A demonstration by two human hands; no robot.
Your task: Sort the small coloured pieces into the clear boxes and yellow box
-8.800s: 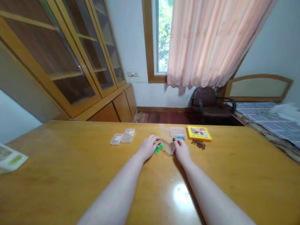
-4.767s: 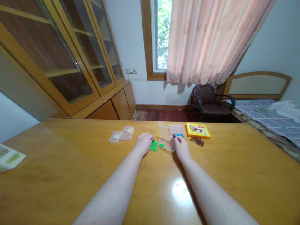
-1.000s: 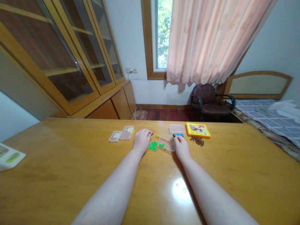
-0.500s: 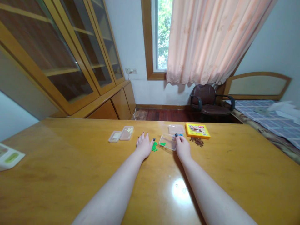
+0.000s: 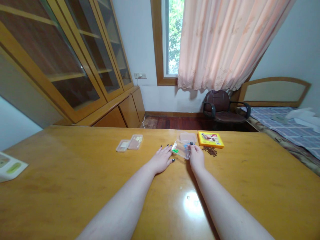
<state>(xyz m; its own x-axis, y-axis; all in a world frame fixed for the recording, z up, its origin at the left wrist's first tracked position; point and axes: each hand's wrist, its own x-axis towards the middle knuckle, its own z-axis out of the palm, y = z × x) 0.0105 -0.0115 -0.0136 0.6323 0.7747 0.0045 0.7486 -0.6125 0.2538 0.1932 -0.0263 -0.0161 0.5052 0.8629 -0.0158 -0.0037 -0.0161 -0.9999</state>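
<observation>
My left hand (image 5: 162, 159) lies flat on the wooden table (image 5: 75, 186), fingers spread, right beside a small clear plastic box (image 5: 181, 150). It covers the spot where the green beads lay; a few green beads (image 5: 175, 151) show at the box's left edge. My right hand (image 5: 196, 156) pinches the box's right side and holds it tilted. Some blue beads peek out behind the box.
Behind the box sits another clear box (image 5: 187, 136) and a yellow box (image 5: 210, 139), with a heap of brown beads (image 5: 210, 151) in front of it. Two more clear boxes (image 5: 130, 144) lie to the left. A leaflet (image 5: 10, 166) rests at the table's left edge.
My left hand opened from a loose fist, then slid right over the loose green beads toward the box. My right hand kept hold of the box, which tilted up a little.
</observation>
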